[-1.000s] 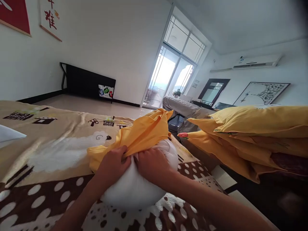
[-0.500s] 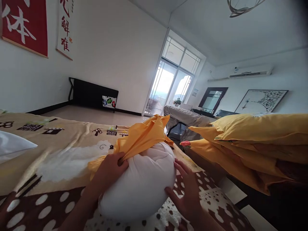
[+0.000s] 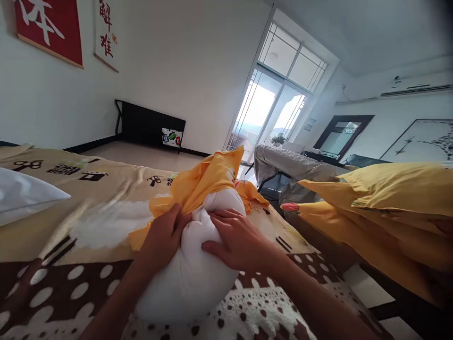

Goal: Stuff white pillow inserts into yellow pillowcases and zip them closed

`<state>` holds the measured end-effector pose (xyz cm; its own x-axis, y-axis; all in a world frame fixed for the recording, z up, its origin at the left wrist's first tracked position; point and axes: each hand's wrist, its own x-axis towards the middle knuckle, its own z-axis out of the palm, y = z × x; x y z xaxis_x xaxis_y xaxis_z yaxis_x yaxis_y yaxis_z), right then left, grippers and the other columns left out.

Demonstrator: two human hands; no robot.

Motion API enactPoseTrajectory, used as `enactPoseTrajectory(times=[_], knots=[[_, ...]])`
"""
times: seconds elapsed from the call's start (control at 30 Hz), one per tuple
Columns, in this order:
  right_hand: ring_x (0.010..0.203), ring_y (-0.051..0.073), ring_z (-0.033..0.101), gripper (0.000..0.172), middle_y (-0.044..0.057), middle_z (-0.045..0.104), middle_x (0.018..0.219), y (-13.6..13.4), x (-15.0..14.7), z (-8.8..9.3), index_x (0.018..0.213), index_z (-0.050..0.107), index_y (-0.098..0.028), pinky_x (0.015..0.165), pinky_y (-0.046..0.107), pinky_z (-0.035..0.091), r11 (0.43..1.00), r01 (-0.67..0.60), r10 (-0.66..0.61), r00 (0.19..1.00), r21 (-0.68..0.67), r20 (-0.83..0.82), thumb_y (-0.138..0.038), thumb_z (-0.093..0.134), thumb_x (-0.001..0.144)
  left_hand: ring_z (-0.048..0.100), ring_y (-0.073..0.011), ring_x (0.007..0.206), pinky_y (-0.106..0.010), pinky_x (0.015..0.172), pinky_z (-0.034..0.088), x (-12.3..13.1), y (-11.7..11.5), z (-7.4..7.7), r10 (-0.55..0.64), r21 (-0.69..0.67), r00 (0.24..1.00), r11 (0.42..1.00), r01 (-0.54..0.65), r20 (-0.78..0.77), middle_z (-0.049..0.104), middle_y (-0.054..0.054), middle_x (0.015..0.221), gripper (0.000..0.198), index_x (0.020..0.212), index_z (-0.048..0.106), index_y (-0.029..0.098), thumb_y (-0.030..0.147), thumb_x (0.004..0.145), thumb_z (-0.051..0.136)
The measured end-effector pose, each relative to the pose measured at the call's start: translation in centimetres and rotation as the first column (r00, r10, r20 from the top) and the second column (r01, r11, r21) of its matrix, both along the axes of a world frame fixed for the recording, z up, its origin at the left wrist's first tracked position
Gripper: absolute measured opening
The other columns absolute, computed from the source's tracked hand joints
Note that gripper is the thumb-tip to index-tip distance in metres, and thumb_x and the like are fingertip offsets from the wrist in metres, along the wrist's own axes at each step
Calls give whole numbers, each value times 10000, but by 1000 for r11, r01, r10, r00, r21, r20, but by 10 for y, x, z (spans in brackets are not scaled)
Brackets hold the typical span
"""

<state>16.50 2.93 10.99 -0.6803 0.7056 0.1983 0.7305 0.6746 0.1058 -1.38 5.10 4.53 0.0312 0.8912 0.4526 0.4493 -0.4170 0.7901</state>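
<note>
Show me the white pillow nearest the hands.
The middle pillow, under the right hand and partly under orange cloth; the white pillow at the left edge lies apart.

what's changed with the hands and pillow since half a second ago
The right hand has moved inward from the right side of the white pillow, onto its top. The pillow is now creased between the hands. The left hand stays at the edge of the yellow pillowcase; the yellow stack remains at right.
</note>
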Motion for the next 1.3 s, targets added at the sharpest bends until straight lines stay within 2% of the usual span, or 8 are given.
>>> enactPoseTrajectory(times=[0.1,0.3,0.53,0.67,0.87,1.0,1.13,1.3], knots=[[1032,253,614,335,112,691,1045,15,-12,3,999,640,-139,950,381,392,990,120,-113,989,-71,97,-419,479,909,415,-154,524,-284,551,333,-3,-3,0,77,69,997,995,-75,-19,416,50,551,266,660,338,245,432,845,378],[1007,255,616,328,123,684,1079,32,-24,-9,979,666,-142,883,364,403,952,299,-302,952,62,50,-381,460,886,501,-167,582,-286,580,333,3,-10,-12,226,343,947,929,-138,-230,515,25,631,195,771,434,220,346,917,406],[1043,274,570,259,120,677,1015,54,-20,-42,938,667,-165,910,400,378,943,253,-240,967,216,-88,-284,446,873,501,-192,653,-313,626,312,22,-20,-17,419,591,792,801,-93,-444,506,-14,665,206,735,430,212,225,939,408],[1039,234,565,266,118,653,1065,58,1,-53,993,612,-147,952,378,383,940,265,-202,940,214,-276,-324,437,900,505,-193,651,-313,627,322,20,-12,-17,447,666,800,742,-81,-400,516,-18,650,225,718,446,209,204,940,409],[1182,296,519,437,152,589,1244,-15,25,-94,1291,509,-189,943,483,414,848,218,-49,940,483,-338,-351,421,894,543,-180,721,-301,688,393,14,0,-21,186,577,921,815,50,-342,587,-31,742,190,792,515,182,252,945,425],[1179,206,534,289,3,653,1185,-66,12,-134,1137,611,-332,871,341,465,726,-123,197,980,676,-34,-330,503,869,558,-169,743,-299,713,432,17,-7,-17,-3,539,986,837,93,-165,619,-38,777,229,833,550,177,235,959,369],[1286,140,427,289,-67,560,1337,-64,3,-139,1164,609,-330,861,287,446,680,-304,272,950,668,156,-358,508,895,589,-182,885,-329,834,464,17,-19,-12,-209,438,963,859,265,-171,668,-72,932,250,1004,609,173,192,945,367],[1223,154,482,296,-38,605,1284,-45,19,-132,1147,638,-300,1043,356,306,654,-184,227,973,734,41,-333,534,872,593,-190,1044,-344,923,470,9,-33,-2,-374,415,891,790,452,-259,676,-76,1111,311,1048,635,202,127,896,374]])
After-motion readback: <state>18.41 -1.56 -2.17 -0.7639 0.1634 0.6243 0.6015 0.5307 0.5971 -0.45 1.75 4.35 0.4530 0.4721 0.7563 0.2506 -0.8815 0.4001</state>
